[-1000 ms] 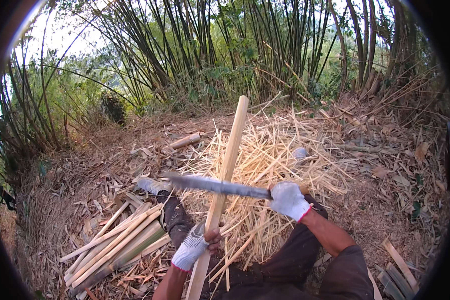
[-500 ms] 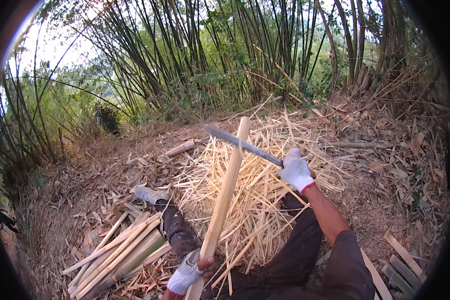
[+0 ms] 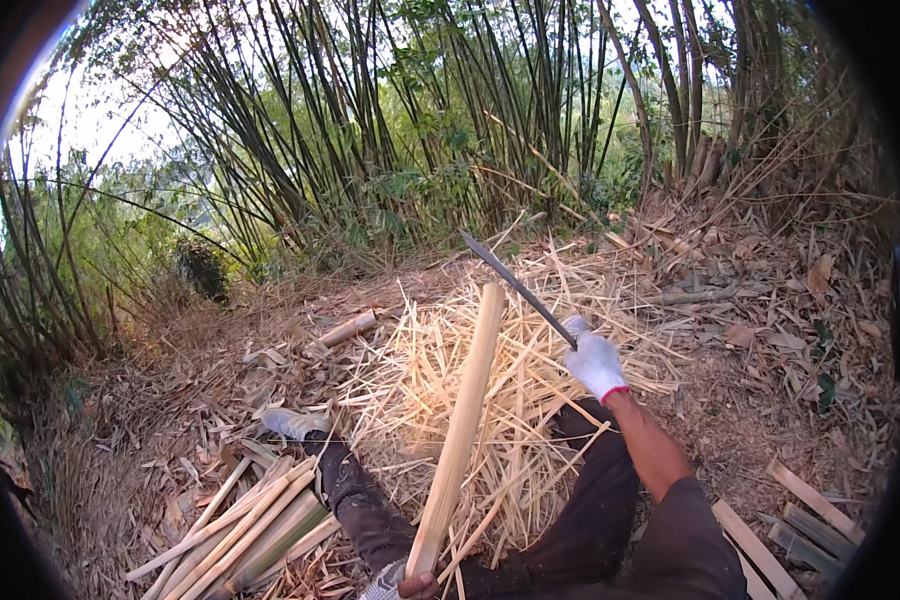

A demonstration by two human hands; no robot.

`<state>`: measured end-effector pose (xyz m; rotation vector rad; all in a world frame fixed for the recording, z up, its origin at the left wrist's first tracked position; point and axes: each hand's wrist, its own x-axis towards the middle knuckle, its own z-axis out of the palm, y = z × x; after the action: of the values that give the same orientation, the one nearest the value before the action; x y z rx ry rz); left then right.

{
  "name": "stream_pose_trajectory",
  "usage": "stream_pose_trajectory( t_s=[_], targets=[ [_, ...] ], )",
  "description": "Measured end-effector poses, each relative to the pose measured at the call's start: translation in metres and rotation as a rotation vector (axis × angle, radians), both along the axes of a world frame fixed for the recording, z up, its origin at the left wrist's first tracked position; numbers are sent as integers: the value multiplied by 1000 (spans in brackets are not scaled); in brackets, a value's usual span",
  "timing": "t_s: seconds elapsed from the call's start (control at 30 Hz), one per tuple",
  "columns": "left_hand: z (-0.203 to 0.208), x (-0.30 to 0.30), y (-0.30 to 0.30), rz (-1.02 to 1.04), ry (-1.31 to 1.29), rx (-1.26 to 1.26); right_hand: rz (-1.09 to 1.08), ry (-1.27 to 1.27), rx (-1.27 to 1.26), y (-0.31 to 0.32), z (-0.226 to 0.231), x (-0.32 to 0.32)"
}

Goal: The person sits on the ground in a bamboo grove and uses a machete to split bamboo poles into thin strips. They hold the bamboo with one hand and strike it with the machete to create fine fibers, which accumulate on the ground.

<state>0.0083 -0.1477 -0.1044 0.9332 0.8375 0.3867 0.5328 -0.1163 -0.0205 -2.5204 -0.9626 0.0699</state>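
My right hand, in a white glove, grips the handle of a long dark machete whose blade is raised and points up to the left. My left hand, also gloved, sits at the bottom edge and holds the lower end of a pale bamboo pole. The pole slants up and away from me, and its top end lies just left of the blade. Beneath the pole is a heap of thin yellow bamboo shavings. My legs in dark trousers stretch out on both sides of the heap.
A stack of split bamboo slats lies at lower left beside my shoe. More cut slats rest at lower right. A short bamboo piece lies on the leaf-littered ground. Dense bamboo stems stand behind.
My right hand has swung the machete from lying across the pole up and to the right, blade now raised. The left hand has slipped lower along the pole toward the bottom edge.
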Motion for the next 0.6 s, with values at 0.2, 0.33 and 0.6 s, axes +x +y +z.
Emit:
stream_pose_trajectory(
  t_s=[0.2, 0.33, 0.6],
  targets=[
    [65, 44, 46, -292, -110, -438, 255, -134, 0, -35, -9, -51],
    [75, 46, 46, -294, -41, -383, 583, -378, -87, -41, -12, -68],
    [68, 42, 13, -126, 2, -224, 384, -296, -75, -20, -10, -23]
  ],
)
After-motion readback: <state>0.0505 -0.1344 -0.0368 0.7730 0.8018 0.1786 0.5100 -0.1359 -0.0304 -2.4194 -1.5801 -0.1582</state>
